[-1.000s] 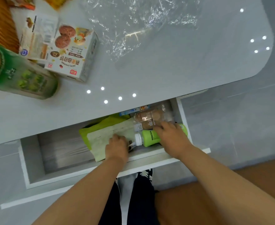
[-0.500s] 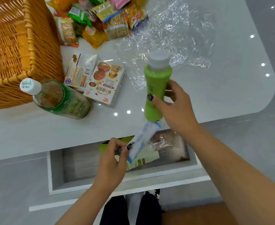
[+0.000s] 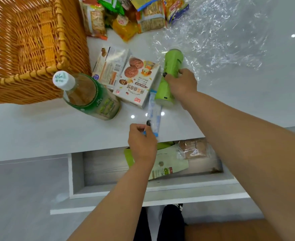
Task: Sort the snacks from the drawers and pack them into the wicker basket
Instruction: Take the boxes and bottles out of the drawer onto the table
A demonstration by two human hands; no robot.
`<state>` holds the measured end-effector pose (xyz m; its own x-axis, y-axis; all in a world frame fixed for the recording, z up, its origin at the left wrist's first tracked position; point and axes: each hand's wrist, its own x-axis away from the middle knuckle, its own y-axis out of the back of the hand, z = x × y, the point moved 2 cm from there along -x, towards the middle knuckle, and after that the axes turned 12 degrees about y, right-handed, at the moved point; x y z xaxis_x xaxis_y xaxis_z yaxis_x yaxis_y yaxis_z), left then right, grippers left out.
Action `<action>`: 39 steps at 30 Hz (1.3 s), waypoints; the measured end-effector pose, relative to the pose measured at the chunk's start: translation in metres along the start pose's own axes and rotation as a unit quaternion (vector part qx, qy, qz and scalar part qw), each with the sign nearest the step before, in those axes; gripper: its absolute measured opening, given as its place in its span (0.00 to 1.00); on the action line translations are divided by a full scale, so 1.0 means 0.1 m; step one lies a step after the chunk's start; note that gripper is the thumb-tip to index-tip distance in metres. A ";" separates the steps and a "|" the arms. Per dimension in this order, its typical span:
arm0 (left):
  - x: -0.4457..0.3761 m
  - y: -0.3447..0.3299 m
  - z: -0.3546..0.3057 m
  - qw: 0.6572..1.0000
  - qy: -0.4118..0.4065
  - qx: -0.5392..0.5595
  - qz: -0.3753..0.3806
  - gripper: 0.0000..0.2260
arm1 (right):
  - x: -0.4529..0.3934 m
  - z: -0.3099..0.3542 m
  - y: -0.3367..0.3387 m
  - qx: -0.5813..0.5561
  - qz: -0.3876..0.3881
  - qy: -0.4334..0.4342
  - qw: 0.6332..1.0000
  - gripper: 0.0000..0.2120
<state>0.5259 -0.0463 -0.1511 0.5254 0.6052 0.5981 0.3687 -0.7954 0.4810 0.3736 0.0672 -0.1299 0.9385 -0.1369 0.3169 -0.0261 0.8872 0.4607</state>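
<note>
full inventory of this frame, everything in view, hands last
wicker basket: 1, orange-brown, counter far left
tea bottle: 1, green label, white cap, lying by basket
cookie box: 1, white, counter centre
flat packet: 1, pale, left of cookie box
snack packets: several, mixed colours, counter far edge
plastic wrap: 1, clear, counter right
drawer: 1, grey, open
green pouch: 1, in drawer
clear snack bag: 1, brown contents, in drawer
left hand: grip on blue-white sachet
right hand: grip on green bottle
</note>
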 end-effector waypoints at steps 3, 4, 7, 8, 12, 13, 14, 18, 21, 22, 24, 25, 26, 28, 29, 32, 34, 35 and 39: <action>0.00 0.02 0.02 0.999 -0.030 -0.001 -0.010 0.08 | 0.07 -0.05 0.08 -0.011 0.001 0.011 1.000 0.25; 0.02 0.05 0.04 0.999 -0.040 -0.004 -0.012 0.07 | 0.12 -0.10 0.13 -0.015 -0.005 0.009 1.000 0.26; 0.11 0.17 0.19 0.999 -0.047 -0.020 0.003 0.07 | 0.42 -0.30 0.35 -0.046 -0.054 0.026 0.997 0.20; 0.16 0.21 0.26 0.998 -0.048 -0.025 0.016 0.07 | 0.57 -0.41 0.42 -0.065 -0.078 0.044 0.994 0.16; 0.39 0.30 0.53 0.987 -0.089 -0.109 0.076 0.10 | 1.39 -0.85 0.63 -0.089 -0.145 0.075 0.983 0.14; 0.42 0.27 0.58 0.979 -0.108 -0.138 0.106 0.11 | 1.58 -0.95 0.62 -0.081 -0.139 0.070 0.984 0.14; 0.44 0.22 0.64 0.967 -0.129 -0.171 0.138 0.12 | 1.72 -1.07 0.58 -0.067 -0.125 0.059 0.988 0.14; 0.38 -0.10 0.73 0.896 -0.202 -0.312 0.242 0.07 | 1.81 -1.68 0.33 -0.050 -0.099 -0.131 0.985 0.08; 0.23 -0.36 0.68 0.819 -0.278 -0.429 0.259 0.11 | 1.60 -2.08 0.20 -0.133 -0.115 -0.337 0.925 0.03; 0.17 -0.43 0.65 0.794 -0.295 -0.470 0.249 0.14 | 1.54 -2.17 0.17 -0.185 -0.132 -0.387 0.894 0.06; 0.03 -0.54 0.60 0.751 -0.296 -0.545 0.227 0.21 | 1.45 -2.25 0.12 -0.289 -0.158 -0.435 0.838 0.10; -0.04 -0.58 0.60 0.732 -0.285 -0.578 0.223 0.23 | 1.42 -2.27 0.09 -0.332 -0.163 -0.443 0.817 0.12; -0.10 -0.60 0.62 0.711 -0.272 -0.608 0.224 0.26 | 1.40 -2.28 0.06 -0.364 -0.163 -0.448 0.800 0.13; -0.19 -0.60 0.68 0.663 -0.260 -0.667 0.219 0.33 | 1.40 -2.34 0.00 -0.383 -0.160 -0.459 0.786 0.15; -0.21 -0.58 0.72 0.641 -0.258 -0.693 0.205 0.37 | 1.41 -2.37 -0.01 -0.380 -0.159 -0.466 0.783 0.15; -0.28 -0.50 0.79 0.620 -0.228 -0.736 0.148 0.42 | 1.39 -2.43 0.00 -0.375 -0.159 -0.487 0.773 0.16; -0.31 -0.48 0.81 0.622 -0.232 -0.735 0.135 0.39 | 1.33 -2.42 0.03 -0.362 -0.154 -0.502 0.770 0.15; -0.33 -0.47 0.81 0.630 -0.236 -0.727 0.139 0.38 | 1.29 -2.40 0.05 -0.356 -0.147 -0.507 0.771 0.14; -0.44 -0.43 0.78 0.665 -0.223 -0.689 0.182 0.36 | 1.20 -2.36 0.14 -0.311 -0.097 -0.532 0.781 0.10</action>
<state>0.5469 -0.0409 -0.2477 0.6765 0.0661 0.7335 -0.7363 0.0833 0.6715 0.5674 0.1674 -0.2809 0.0770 -0.2905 0.9538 0.5643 0.8013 0.1985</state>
